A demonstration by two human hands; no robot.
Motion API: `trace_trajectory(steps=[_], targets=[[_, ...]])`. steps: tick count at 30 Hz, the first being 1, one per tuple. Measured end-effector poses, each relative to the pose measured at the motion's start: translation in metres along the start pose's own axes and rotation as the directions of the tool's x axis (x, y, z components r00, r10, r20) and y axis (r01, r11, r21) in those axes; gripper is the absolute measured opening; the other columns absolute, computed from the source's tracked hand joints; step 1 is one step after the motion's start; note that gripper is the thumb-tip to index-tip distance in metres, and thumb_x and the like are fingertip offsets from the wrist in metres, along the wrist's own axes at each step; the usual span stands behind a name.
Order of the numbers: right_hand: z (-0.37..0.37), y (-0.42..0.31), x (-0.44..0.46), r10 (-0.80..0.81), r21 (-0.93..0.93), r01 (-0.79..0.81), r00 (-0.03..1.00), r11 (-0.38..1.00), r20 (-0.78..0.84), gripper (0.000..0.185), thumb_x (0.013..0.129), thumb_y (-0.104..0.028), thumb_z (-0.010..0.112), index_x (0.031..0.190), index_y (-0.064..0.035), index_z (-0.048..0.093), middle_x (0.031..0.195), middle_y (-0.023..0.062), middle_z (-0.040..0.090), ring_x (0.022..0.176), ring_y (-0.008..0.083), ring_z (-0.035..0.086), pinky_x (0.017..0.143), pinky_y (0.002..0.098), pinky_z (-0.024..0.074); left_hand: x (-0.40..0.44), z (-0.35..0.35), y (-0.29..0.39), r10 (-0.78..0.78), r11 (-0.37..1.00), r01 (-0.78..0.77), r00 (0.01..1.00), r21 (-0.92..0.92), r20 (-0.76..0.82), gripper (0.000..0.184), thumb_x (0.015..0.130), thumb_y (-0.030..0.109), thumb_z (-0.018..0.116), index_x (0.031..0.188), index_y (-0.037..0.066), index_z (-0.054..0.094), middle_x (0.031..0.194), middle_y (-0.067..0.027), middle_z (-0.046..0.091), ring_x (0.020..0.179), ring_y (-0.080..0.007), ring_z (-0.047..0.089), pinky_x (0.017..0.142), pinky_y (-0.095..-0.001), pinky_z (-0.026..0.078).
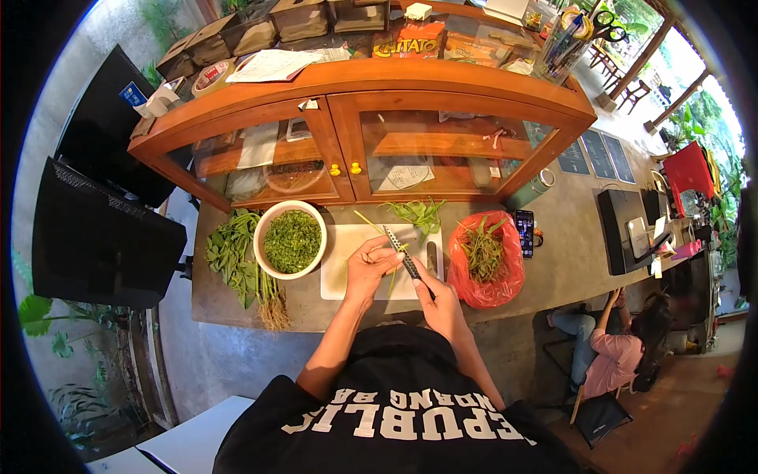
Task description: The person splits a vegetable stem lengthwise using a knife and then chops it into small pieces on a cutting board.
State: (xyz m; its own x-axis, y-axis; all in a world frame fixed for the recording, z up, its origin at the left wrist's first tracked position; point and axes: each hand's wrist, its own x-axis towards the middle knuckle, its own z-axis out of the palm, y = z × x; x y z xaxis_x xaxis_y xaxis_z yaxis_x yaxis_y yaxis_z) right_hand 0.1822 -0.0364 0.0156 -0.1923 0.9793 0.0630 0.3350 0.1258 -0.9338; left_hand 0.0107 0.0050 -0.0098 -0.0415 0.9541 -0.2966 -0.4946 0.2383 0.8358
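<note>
My right hand [439, 302] is closed round the handle of a knife [401, 251] with a dotted blade, its tip pointing up and away from me. My left hand [371, 267] pinches a green stem [392, 282] against the blade. Both are above a white cutting board [338, 278]. Leafy greens [422, 215] lie at the board's far edge, and a dark, narrow object [432, 259] lies on its right side. Left of the board stands a white bowl [259, 254] of finely chopped greens [292, 242].
A bunch of rooted greens [237, 257] lies left of the bowl. On the right are a red plastic bag [489, 296] holding stems and leaves, a phone [523, 234] and a green flask [530, 188]. A glass-fronted wooden cabinet [339, 103] closes off the back. A seated person [616, 355] is at right.
</note>
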Motion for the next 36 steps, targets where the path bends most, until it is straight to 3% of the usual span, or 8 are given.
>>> trace_trajectory(steps=[2, 9, 14, 18, 24, 26, 33, 36], targets=[[0.001, 0.0, 0.001, -0.019, 0.043, 0.02, 1.0, 0.999, -0.014, 0.045, 0.096, -0.009, 0.057, 0.141, -0.0134, 0.052, 0.084, 0.0241, 0.062, 0.065, 0.0235, 0.053, 0.067, 0.0321, 0.0474, 0.0, 0.0, -0.002, 0.031, 0.999, -0.03, 0.999, 0.029, -0.023, 0.037, 0.084, -0.003, 0.074, 0.118, 0.0, 0.059, 0.09, -0.0086, 0.072, 0.077, -0.0113, 0.067, 0.071, -0.0235, 0.055], [-0.002, -0.005, 0.0, 0.065, 0.018, -0.066, 0.996, 0.998, 0.054, 0.046, 0.096, -0.009, 0.057, 0.141, -0.014, 0.051, 0.071, 0.018, 0.051, 0.06, 0.0157, 0.042, 0.06, 0.03, 0.0432, 0.003, -0.003, -0.005, 0.038, 0.999, -0.037, 0.998, 0.024, -0.047, 0.035, 0.083, -0.002, 0.076, 0.114, 0.001, 0.059, 0.086, -0.0069, 0.071, 0.077, -0.0111, 0.067, 0.066, -0.0227, 0.055], [0.0, 0.001, 0.001, 0.063, 0.043, -0.065, 0.997, 0.997, 0.044, 0.047, 0.097, -0.008, 0.057, 0.142, -0.016, 0.05, 0.07, 0.0126, 0.046, 0.062, 0.0114, 0.039, 0.058, 0.028, 0.0403, 0.002, -0.007, -0.012, 0.014, 0.994, -0.009, 0.999, 0.111, -0.043, 0.014, 0.087, 0.006, 0.074, 0.098, 0.002, 0.068, 0.084, -0.0039, 0.071, 0.075, -0.0113, 0.067, 0.066, -0.0252, 0.057], [0.0, 0.0, 0.001, 0.051, 0.037, -0.052, 0.998, 0.998, 0.032, 0.046, 0.097, -0.008, 0.056, 0.143, -0.0144, 0.049, 0.073, 0.0126, 0.048, 0.065, 0.0105, 0.04, 0.06, 0.0265, 0.0416, -0.001, -0.007, -0.012, 0.019, 0.995, -0.018, 1.0, 0.102, -0.009, 0.011, 0.09, 0.008, 0.072, 0.097, 0.001, 0.071, 0.087, -0.0049, 0.072, 0.075, -0.0117, 0.067, 0.068, -0.0257, 0.057], [0.001, 0.004, 0.005, -0.077, 0.081, 0.08, 0.996, 0.993, -0.046, 0.045, 0.098, -0.007, 0.055, 0.142, -0.0102, 0.049, 0.085, 0.0194, 0.058, 0.074, 0.0096, 0.046, 0.07, 0.0257, 0.0454, -0.002, -0.012, -0.017, 0.06, 0.99, -0.069, 0.995, 0.124, 0.075, 0.02, 0.09, 0.01, 0.072, 0.107, -0.001, 0.072, 0.092, -0.0056, 0.073, 0.076, -0.0095, 0.064, 0.073, -0.0236, 0.053], [-0.003, -0.004, 0.003, 0.079, 0.061, -0.081, 0.996, 0.995, 0.031, 0.044, 0.098, -0.008, 0.055, 0.142, -0.0108, 0.049, 0.094, 0.024, 0.064, 0.08, 0.0093, 0.052, 0.075, 0.0271, 0.0469, -0.005, -0.008, -0.012, -0.01, 0.991, 0.002, 0.999, 0.135, 0.054, 0.021, 0.09, 0.01, 0.072, 0.108, -0.001, 0.072, 0.09, -0.0049, 0.073, 0.076, -0.0083, 0.062, 0.073, -0.0228, 0.05], [-0.006, -0.014, 0.002, 0.103, 0.017, -0.104, 0.993, 0.994, 0.064, 0.045, 0.098, -0.008, 0.055, 0.142, -0.0117, 0.049, 0.098, 0.0254, 0.065, 0.083, 0.0097, 0.054, 0.077, 0.0275, 0.0472, -0.003, -0.014, -0.004, -0.084, 0.981, 0.074, 0.995, 0.178, 0.051, 0.021, 0.09, 0.013, 0.073, 0.105, -0.001, 0.072, 0.088, -0.005, 0.072, 0.074, -0.0098, 0.063, 0.067, -0.0212, 0.048], [0.002, 0.001, 0.002, -0.024, 0.086, 0.026, 1.0, 0.996, -0.018, 0.045, 0.098, -0.008, 0.055, 0.142, -0.0116, 0.05, 0.095, 0.0253, 0.064, 0.079, 0.0106, 0.053, 0.074, 0.0281, 0.0474, -0.005, -0.011, -0.005, -0.126, 0.978, 0.112, 0.989, 0.179, 0.073, 0.02, 0.089, 0.014, 0.074, 0.104, -0.001, 0.073, 0.084, -0.0033, 0.07, 0.072, -0.0087, 0.061, 0.064, -0.0203, 0.045]])
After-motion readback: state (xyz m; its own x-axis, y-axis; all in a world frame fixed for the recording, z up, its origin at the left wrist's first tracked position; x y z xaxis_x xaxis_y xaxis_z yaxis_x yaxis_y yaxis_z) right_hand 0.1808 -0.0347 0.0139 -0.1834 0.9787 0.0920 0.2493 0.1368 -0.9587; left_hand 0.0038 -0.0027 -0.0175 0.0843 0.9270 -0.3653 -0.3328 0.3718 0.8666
